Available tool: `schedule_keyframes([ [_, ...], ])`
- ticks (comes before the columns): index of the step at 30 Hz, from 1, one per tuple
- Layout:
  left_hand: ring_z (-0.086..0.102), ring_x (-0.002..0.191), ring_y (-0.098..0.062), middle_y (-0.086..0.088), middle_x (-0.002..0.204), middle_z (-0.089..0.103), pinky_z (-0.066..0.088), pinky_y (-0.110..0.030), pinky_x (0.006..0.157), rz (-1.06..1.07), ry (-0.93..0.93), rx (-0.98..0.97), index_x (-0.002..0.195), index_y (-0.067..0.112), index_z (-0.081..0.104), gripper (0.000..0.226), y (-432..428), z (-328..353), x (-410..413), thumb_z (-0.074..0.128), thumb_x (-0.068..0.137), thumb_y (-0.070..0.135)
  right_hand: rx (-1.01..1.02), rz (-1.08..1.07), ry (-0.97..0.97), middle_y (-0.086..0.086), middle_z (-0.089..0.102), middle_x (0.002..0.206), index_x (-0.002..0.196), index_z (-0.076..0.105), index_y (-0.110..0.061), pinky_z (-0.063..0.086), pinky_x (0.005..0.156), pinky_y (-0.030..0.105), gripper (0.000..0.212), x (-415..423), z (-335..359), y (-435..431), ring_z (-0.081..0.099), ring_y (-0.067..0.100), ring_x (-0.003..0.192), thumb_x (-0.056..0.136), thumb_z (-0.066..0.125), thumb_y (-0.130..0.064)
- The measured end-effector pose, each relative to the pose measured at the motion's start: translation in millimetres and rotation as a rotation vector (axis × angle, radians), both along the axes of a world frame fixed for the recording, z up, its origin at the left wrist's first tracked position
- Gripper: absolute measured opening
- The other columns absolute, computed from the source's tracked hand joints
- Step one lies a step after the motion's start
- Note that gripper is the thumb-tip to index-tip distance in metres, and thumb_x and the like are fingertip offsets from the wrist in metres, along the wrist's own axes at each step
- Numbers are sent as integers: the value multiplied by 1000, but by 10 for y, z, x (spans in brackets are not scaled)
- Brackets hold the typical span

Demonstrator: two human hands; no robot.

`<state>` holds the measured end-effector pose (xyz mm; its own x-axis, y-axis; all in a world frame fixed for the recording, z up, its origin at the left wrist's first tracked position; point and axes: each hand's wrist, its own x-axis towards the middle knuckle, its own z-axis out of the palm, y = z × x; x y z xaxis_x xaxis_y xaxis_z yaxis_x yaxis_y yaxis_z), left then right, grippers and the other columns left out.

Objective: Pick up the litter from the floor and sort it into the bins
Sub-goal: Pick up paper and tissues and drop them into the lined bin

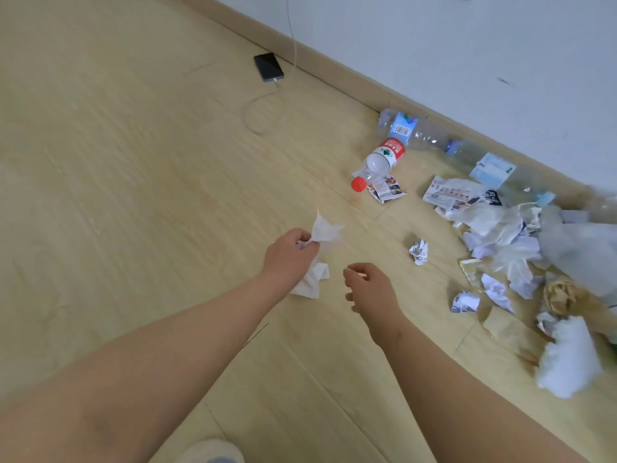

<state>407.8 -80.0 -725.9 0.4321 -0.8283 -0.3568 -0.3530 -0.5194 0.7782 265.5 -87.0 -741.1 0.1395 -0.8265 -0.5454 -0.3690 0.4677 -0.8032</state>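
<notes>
My left hand grips a crumpled white tissue, which sticks out above the fist and hangs below it. My right hand hovers beside it with loosely curled fingers and holds nothing. To the right, a small paper ball lies on the wooden floor. A red-capped plastic bottle lies farther off, next to a printed paper scrap. Clear bottles lie along the skirting board. A heap of tissues, paper and plastic spreads at the right. No bin is in view.
A black phone lies near the wall, plugged into a white cable that loops on the floor. White stuffing and brown paper lie at the right edge. A shoe tip shows at the bottom.
</notes>
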Motion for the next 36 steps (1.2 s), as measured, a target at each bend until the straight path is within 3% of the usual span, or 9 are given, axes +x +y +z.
schedule_keyframes([
  [5,48,76,-18,5,75,51,39,-25,64,-203,125,30,69,24,54,19,-428,272,-627,56,86,18,37,-260,-160,-1,56,95,115,54,-19,45,67,29,22,-456,320,-228,54,16,74,96,46,-28],
  [8,52,77,-20,2,75,54,45,-28,74,-244,259,52,68,22,56,20,-573,380,-1027,59,85,13,47,-392,-259,-1,55,108,121,49,-25,47,75,32,27,-844,429,-303,55,18,84,96,46,-35],
  [11,55,71,-14,1,76,57,47,-22,66,-298,400,116,73,19,62,15,-540,408,-1364,61,85,10,102,-475,-391,-3,56,122,129,48,-29,47,83,36,36,-1145,437,-312,57,18,98,94,47,-40],
  [15,61,79,-13,-5,95,65,50,-18,65,-435,485,179,98,15,66,14,-354,304,-1588,60,87,9,118,-519,-510,8,60,105,125,51,-13,49,70,33,30,-1405,406,-239,59,21,87,96,46,-12],
  [18,59,84,-18,-11,106,57,51,-21,70,-396,459,127,106,19,62,26,-349,235,-1465,60,85,5,80,-569,-459,11,58,90,115,54,-5,50,73,31,31,-1483,344,-205,57,25,82,91,40,8],
  [23,53,79,-18,-6,97,57,43,-24,67,-204,153,26,102,20,63,28,-328,-2,-967,57,83,1,57,-567,-226,6,56,82,85,60,-15,50,72,31,28,-1367,195,-189,55,20,74,90,41,6],
  [28,52,97,-23,-8,134,34,39,-27,91,-171,-360,191,123,23,52,47,-162,-362,-458,44,84,-1,2,-451,3,3,60,89,89,64,-19,48,71,33,24,-1111,-69,-179,55,21,81,89,46,-4],
  [33,46,122,-30,-13,152,-1,43,-32,87,-238,-386,450,147,36,17,77,-170,-548,-290,41,86,-4,0,-339,122,-6,58,81,92,61,-22,37,55,23,24,-1017,-192,-100,52,12,69,90,45,-4],
  [36,43,125,-32,-17,151,-1,42,-33,95,-283,-322,576,147,31,18,71,-195,-686,-265,42,88,0,33,-289,162,-5,59,81,89,60,-24,37,55,22,27,-990,-255,-70,52,11,68,89,43,-2],
])
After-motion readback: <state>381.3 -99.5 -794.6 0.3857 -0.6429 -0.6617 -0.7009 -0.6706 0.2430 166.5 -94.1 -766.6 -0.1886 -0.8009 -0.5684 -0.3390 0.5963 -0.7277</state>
